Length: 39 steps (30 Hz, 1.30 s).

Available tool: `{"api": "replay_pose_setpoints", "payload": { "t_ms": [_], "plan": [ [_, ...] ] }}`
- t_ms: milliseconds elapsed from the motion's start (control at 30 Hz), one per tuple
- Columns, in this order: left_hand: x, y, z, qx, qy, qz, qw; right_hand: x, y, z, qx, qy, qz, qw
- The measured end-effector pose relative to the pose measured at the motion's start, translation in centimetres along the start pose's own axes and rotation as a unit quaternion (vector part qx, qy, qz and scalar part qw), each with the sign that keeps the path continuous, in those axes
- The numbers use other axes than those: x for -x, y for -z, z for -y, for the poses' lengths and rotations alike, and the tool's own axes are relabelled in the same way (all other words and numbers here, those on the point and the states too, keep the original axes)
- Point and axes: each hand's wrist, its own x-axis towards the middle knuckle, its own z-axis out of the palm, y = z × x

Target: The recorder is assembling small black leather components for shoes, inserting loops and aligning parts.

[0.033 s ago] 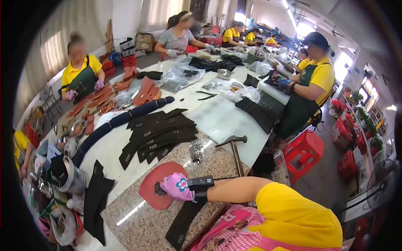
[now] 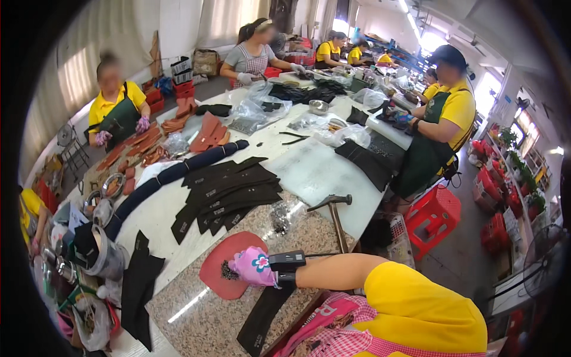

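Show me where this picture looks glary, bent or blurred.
Head view: glare streaks the stone slab and whitens the window; the scene bends toward black corners; far workers look soft, while the hammer and gloved right hand look fairly sharp.

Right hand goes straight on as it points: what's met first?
Probably the heap of small dark pieces on the red pad; the right hand may be touching it, depth unclear.
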Motion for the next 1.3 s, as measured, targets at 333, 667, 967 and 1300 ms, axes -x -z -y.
{"api": "replay_pose_setpoints", "payload": {
  "t_ms": [333, 667, 967, 1300],
  "plan": [
    [3.9, -10.6, 9.3, -0.135, -0.112, 0.309, 0.935, 6.7, 2.6, -0.5, -0.24, 0.007, 0.067, 0.969],
    [3.2, -13.8, 13.0, -0.302, -0.077, 0.316, 0.896, 11.4, 1.9, -2.4, -0.217, 0.073, 0.108, 0.967],
    [4.2, -13.7, 13.5, -0.288, -0.092, 0.29, 0.908, 11.2, 1.0, -1.3, -0.245, -0.07, 0.05, 0.966],
    [3.8, -13.8, 13.3, -0.3, -0.089, 0.291, 0.904, 10.4, 1.7, -1.7, -0.204, 0.001, 0.088, 0.975]
  ]
}}
